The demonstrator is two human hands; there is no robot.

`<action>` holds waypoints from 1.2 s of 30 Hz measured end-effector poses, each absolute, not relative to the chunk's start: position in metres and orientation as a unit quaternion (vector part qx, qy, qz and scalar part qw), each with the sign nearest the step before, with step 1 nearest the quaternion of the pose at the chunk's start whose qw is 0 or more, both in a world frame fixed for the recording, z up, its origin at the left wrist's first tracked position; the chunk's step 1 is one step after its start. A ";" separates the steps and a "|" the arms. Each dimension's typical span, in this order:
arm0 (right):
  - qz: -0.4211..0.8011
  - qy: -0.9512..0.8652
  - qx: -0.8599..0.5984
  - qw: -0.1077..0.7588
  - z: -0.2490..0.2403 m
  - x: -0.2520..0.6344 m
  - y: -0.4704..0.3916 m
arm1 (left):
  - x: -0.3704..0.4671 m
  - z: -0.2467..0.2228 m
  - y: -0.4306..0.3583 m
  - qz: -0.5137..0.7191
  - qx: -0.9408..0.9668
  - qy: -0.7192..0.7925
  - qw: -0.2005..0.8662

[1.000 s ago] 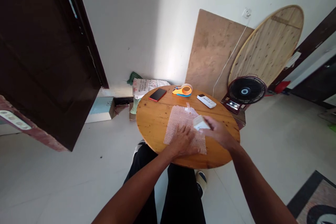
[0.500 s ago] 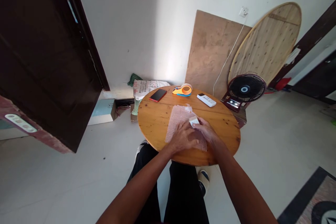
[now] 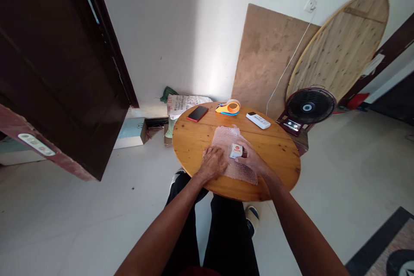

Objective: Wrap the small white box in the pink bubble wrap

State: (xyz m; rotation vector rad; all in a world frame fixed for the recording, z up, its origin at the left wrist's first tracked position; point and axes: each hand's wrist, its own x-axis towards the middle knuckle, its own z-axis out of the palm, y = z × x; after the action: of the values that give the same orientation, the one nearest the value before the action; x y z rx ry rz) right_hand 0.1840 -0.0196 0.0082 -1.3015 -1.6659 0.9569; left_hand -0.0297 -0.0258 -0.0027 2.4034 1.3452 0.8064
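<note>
The small white box (image 3: 236, 150) with a red label lies on the sheet of bubble wrap (image 3: 226, 142) spread on the round wooden surface (image 3: 190, 142). The right hand (image 3: 254, 160) rests against the box, fingers curled at its side, seemingly steadying it. The left hand (image 3: 212, 164) lies flat and spread, pinning the wrap's near edge. The box looks just placed for wrapping; folding the wrap over it would call for a lifted free edge.

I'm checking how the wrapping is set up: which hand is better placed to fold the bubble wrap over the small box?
Probably the left hand. It lies flat on the bubble wrap beside the small box and holds nothing, while the right hand has its fingers on the box, steadying it on the sheet.
</note>
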 end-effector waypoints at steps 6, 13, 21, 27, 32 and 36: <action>0.406 -0.640 -0.505 0.414 0.004 0.189 -0.018 | -0.029 0.000 -0.027 0.283 0.823 0.472 0.144; 0.419 -0.640 -0.494 0.414 0.004 0.183 -0.018 | -0.029 0.001 -0.028 0.287 0.824 0.466 0.146; 0.454 -0.623 -0.484 0.415 0.005 0.183 -0.020 | -0.028 0.000 -0.027 0.291 0.823 0.466 0.141; 0.476 -0.613 -0.471 0.419 0.008 0.179 -0.022 | -0.030 -0.004 -0.024 0.315 0.813 0.462 0.165; 0.411 -0.632 -0.497 0.430 0.016 0.181 -0.039 | -0.034 -0.015 -0.016 0.430 0.725 0.479 0.246; 0.335 -0.687 -0.533 0.361 0.025 0.186 -0.072 | -0.036 -0.018 -0.015 0.487 0.659 0.491 0.296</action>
State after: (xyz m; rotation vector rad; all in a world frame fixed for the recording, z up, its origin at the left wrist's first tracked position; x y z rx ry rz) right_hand 0.1864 -0.0719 0.0251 -1.3745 -1.7713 0.8635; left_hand -0.0356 -0.0148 -0.0180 1.7521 1.3050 1.2951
